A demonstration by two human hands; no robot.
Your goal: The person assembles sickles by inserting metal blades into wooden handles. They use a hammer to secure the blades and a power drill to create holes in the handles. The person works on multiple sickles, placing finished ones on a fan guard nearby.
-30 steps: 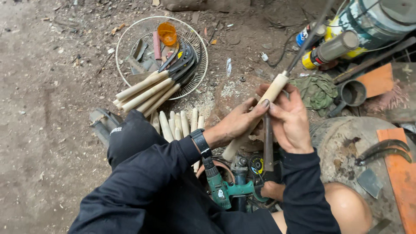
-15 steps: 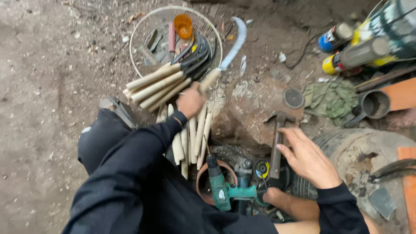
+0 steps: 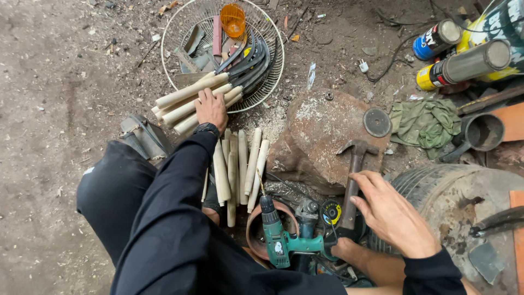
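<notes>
The left hand [image 3: 210, 108] lies palm down on a bundle of curved dark blades with pale wooden handles [image 3: 188, 101], fingers spread loosely over the handle ends; it presses on them rather than closing around any 1. The bundle rests across the rim of a round white wire fan guard [image 3: 275, 71] lying flat on the dirt floor [image 3: 60, 82], and inside the guard sit an orange plastic cup [image 3: 233, 19] and some flat metal scraps. Just below the left wrist, a loose row of bare pale wooden handles [image 3: 240, 164] lies on the ground beside a large reddish-brown stone [image 3: 319, 139] dusted with sawdust.

The right hand [image 3: 390, 216] is open, fingers slightly curled and holding nothing; its fingertips touch or nearly touch the wooden shaft of a rusty claw hammer [image 3: 353, 175] that leans against the stone, head uppermost. Near that hand lies a teal cordless drill [image 3: 284, 240] across a rusty round metal ring [image 3: 259, 232], with an old black tyre [image 3: 431, 188] to the right. Farther off sit a dark grinding disc [image 3: 377, 122] on the stone, a crumpled green rag [image 3: 426, 123] and 2 spray cans [image 3: 436, 41] lying on their sides.
</notes>
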